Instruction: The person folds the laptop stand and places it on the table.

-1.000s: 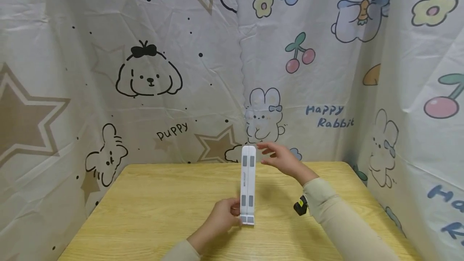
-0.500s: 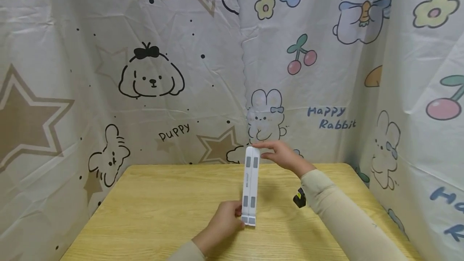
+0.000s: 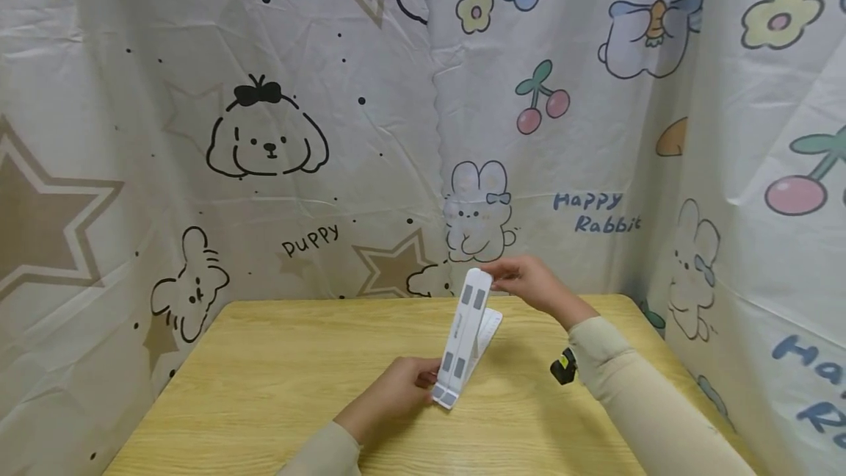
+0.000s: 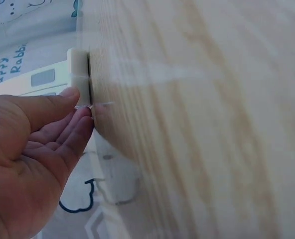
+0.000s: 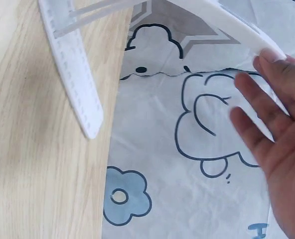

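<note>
Head view: the white folding stand (image 3: 463,336) is found between five and six o'clock of centre, held at a slant by both hands above the worktop (image 3: 297,373). Half a second earlier it was shown almost upright, as a single narrow strip; now its top is tipped towards one o'clock, and a perforated arm (image 3: 490,323) has been brought into sight on its three o'clock side, a narrow V being formed with the front panel. From this it may be judged that the stand's parts are spread rather than folded flat, and that the piece is being turned between two grips.

Its lower end, at seven o'clock, is pinched by the left hand (image 3: 403,388): in the left wrist view the thumb is pressed on the lipped foot, with bent fingers beneath. Whether that foot is rested on the worktop cannot be told at so low an angle. Its upper end, at one o'clock, is gripped by the fingertips of the right hand (image 3: 529,281), two fingers being held clear of it. A black object (image 3: 562,369) is left untouched, between three and four o'clock of the stand.
</note>
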